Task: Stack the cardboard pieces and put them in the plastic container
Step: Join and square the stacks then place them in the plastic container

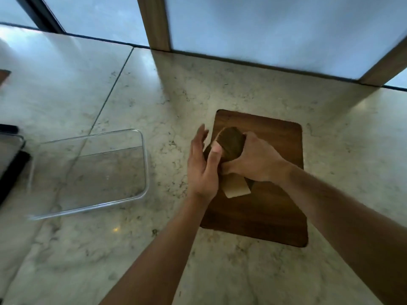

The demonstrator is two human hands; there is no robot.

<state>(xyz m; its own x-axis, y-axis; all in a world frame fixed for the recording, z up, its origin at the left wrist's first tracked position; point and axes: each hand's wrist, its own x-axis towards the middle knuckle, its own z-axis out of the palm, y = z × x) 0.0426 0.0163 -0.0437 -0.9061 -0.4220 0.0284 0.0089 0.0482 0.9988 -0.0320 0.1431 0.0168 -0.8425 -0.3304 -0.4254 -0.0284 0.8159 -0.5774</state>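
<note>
1. The cardboard pieces (231, 143), gathered into a stack, are being held on edge over the near-left part of the wooden board (275, 150). One paler piece (236, 190) is showing below the hands; whether it belongs to the held stack or is lying loose on the board cannot be told.
2. The right hand (256, 159) is gripping the stack from the right, its fingers curling over the top edge and its thumb closing on the near side.
3. The left hand (203, 164) is bracing the stack's left face with nearly straight fingers, the thumb touching the near edge; it appears to be squaring the pieces rather than gripping them.
4. The plastic container (144, 164), clear and rectangular, is standing to the left of the board on the marble counter (220, 84), apart from the hands. No cardboard is showing inside it.
5. Progress, as judged: stacking is looking largely done, or is in its final aligning; carrying the stack leftward and lowering it into the container is remaining.
6. Dark objects (11, 164) are lying at the left frame edge, too cropped to identify.
</note>
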